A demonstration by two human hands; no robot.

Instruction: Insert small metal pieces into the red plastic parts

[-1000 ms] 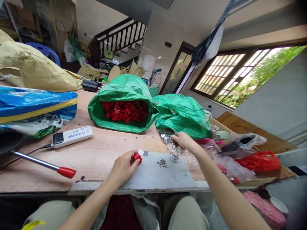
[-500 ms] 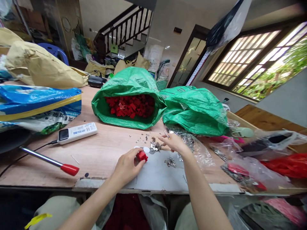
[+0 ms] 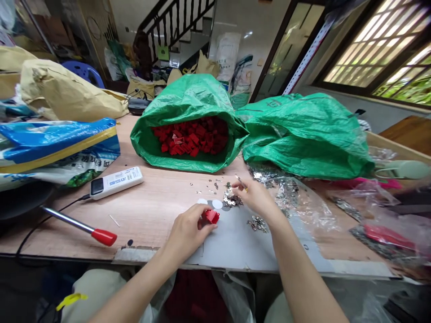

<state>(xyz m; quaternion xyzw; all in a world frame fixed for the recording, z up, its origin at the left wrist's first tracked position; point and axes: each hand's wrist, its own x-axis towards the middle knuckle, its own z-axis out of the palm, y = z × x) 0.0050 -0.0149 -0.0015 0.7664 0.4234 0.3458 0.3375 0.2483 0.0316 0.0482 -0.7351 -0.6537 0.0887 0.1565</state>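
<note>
My left hand (image 3: 188,229) pinches a small red plastic block-like part (image 3: 213,216) above the white sheet (image 3: 232,251) at the table's front. Over a pile of small metal pieces (image 3: 231,197), my right hand (image 3: 256,195) has its fingertips drawn together. A short, thin, pale thing shows at those fingers; its kind is not clear. Nearer to me lies a second little heap of metal pieces (image 3: 258,223). Behind my hands, a green woven sack (image 3: 151,154) gapes toward me, filled with similar red parts (image 3: 193,137).
Another green sack (image 3: 303,130) lies at the right, by a clear plastic bag of metal pieces (image 3: 289,193). To the left are a white device with a cable (image 3: 117,181), a red-handled metal lever (image 3: 104,237) and a blue-and-white bag (image 3: 60,139).
The camera view has shifted, so the scene sits differently in the picture. My left hand still grips the red part, and my right hand stays at the metal pile.
</note>
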